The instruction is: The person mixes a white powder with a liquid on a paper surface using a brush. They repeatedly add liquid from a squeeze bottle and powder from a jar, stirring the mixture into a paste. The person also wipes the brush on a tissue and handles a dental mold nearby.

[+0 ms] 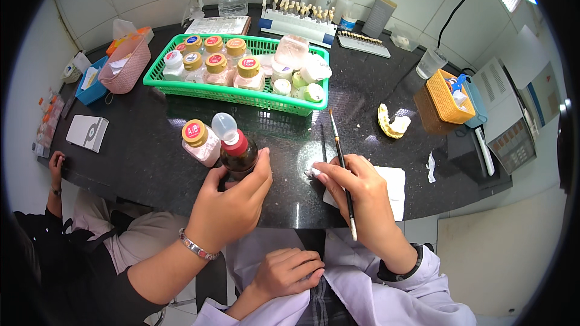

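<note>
My right hand (359, 190) is closed round a slim dark-handled brush (339, 151), whose brown bristles point away from me. The thumb and index fingertips meet at a small white piece (313, 171), too small to name. Under that hand lies a folded white tissue (394, 190). My left hand (287, 271) rests on my lap with its fingers slightly apart, holding nothing visible. To the left, a co-worker's hand (232, 205) with a bracelet grips a dark bottle (238, 160) with a red collar and clear bulb. Beside it stands a gold-capped powder jar (202, 143).
A green basket (235, 98) of jars stands behind. A yellowish dental cast (393, 125) sits to the right, near a crumpled paper scrap (431, 168) and yellow basket (447, 98). Farther back is a tooth shade rack (299, 24). A white box (87, 133) lies far left.
</note>
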Motion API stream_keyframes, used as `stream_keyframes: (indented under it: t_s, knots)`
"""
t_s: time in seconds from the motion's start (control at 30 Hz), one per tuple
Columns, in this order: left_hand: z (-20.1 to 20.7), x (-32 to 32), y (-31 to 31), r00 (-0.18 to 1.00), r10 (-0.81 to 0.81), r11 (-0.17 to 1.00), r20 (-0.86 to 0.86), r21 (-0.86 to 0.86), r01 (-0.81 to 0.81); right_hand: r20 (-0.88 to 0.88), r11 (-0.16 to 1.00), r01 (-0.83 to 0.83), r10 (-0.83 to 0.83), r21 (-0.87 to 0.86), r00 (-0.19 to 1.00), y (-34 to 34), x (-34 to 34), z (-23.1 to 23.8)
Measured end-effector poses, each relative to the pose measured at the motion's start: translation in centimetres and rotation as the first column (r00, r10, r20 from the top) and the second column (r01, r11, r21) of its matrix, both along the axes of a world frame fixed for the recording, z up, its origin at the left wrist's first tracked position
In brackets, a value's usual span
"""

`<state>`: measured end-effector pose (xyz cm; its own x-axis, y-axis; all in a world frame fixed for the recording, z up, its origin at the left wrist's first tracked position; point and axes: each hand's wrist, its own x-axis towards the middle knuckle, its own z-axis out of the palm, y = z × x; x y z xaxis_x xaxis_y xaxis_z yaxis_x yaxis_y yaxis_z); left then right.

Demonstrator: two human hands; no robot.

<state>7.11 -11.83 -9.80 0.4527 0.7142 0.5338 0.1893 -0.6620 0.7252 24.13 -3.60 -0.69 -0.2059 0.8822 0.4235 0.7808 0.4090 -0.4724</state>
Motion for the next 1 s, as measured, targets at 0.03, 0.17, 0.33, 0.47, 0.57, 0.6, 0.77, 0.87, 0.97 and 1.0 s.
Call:
stream_keyframes:
  t_s: [0.03,0.17,0.33,0.47,0.57,0.6,0.77,0.87,0.97,1.0]
  knots:
    - [-0.1,0.0,0.0,1.000,0.001,1.000,0.001,-0.010,-0.001,0.020,1.000,0.004,-0.004,-0.001,1.000,0.0,-0.1,0.0]
    - [-0.6,0.0,0.0,1.000,0.008,0.999,0.006,-0.045,-0.007,0.086,0.999,0.038,-0.038,0.000,0.996,-0.2,-0.5,-0.3]
    - [-1.0,-0.1,0.1,1.000,0.006,0.996,0.003,-0.085,-0.005,0.090,0.994,0.108,-0.108,0.007,0.990,-0.8,-0.9,-0.5]
    - [-0.9,0.0,0.3,1.000,0.011,0.994,0.004,-0.111,-0.011,0.111,0.991,0.133,-0.133,0.010,0.985,-1.0,-1.2,-0.6]
    - [0.3,0.4,0.2,0.986,0.080,0.996,0.145,-0.049,-0.073,0.144,0.991,0.133,-0.132,0.003,0.981,-1.0,-1.3,-0.2]
    - [0.5,0.6,0.1,0.970,0.109,0.994,0.215,-0.020,-0.107,0.156,0.991,0.133,-0.131,-0.001,0.979,-1.0,-1.4,-0.1]
    - [0.1,0.5,0.0,0.977,0.119,0.992,0.174,0.015,-0.124,0.170,0.990,0.141,-0.135,-0.025,0.976,-1.1,-1.6,0.3]
    - [0.1,0.5,0.1,0.975,0.115,0.993,0.189,-0.001,-0.117,0.192,0.989,0.141,-0.131,-0.044,0.973,-1.1,-1.7,0.6]
    - [0.2,0.5,0.0,0.978,0.111,0.994,0.175,-0.013,-0.111,0.224,0.988,0.147,-0.133,-0.046,0.965,-1.2,-1.8,0.7]
    - [0.2,0.5,0.0,0.980,0.108,0.994,0.167,-0.017,-0.106,0.235,0.988,0.150,-0.136,-0.043,0.962,-1.2,-1.9,0.8]
